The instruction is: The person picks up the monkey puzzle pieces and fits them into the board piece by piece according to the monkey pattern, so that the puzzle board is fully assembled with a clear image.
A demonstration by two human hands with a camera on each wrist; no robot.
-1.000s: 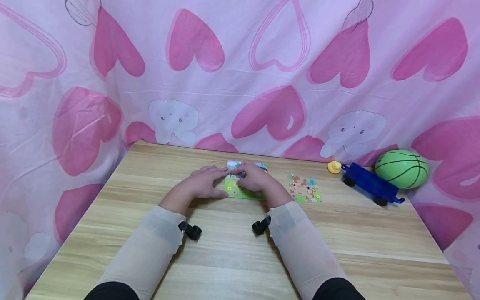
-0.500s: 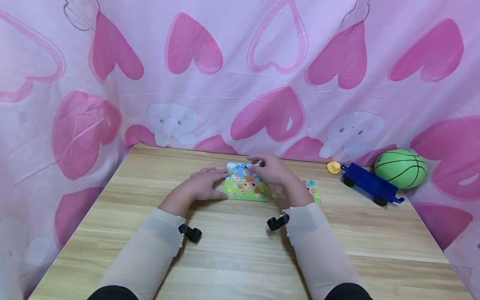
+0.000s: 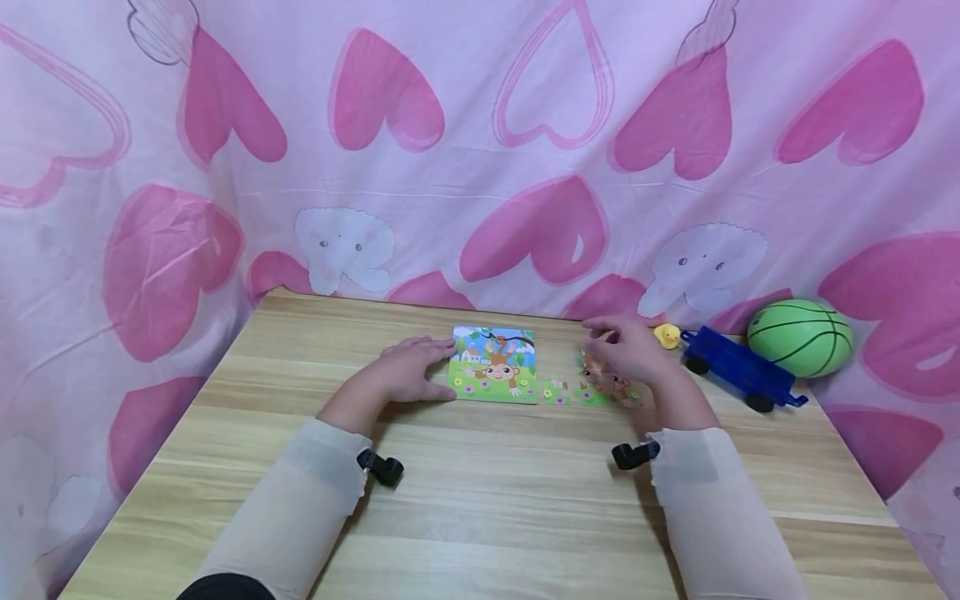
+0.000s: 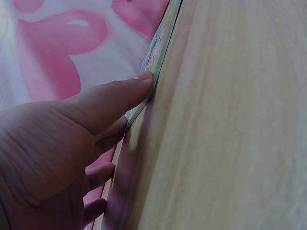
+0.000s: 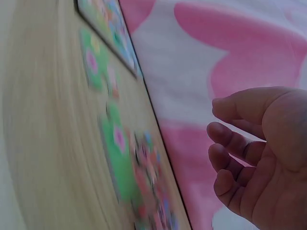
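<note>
A square picture board [image 3: 487, 385] with a monkey, flowers and sky lies flat at the table's back. At its left edge, my left hand [image 3: 405, 371] rests with fingers extended; in the left wrist view the thumb of that hand [image 4: 62, 134] touches the edge of the board [image 4: 158, 57]. Loosely bent and empty, my right hand [image 3: 630, 350] hovers over a group of monkey puzzle pieces [image 3: 600, 379], partly covering them. The right wrist view shows that hand [image 5: 268, 153] beside blurred pieces [image 5: 117, 158]. A small green piece [image 3: 557, 393] lies just right of the board.
A yellow duck [image 3: 667, 336], a blue toy wagon [image 3: 738, 367] and a green ball [image 3: 801, 339] stand at the back right of the wooden table [image 3: 487, 500]. A pink heart-patterned cloth [image 3: 442, 167] hangs behind the table.
My right hand has moved right, from over the board to above the loose pieces, uncovering the board's picture and the small green piece. My left hand has stayed at the board's edge.
</note>
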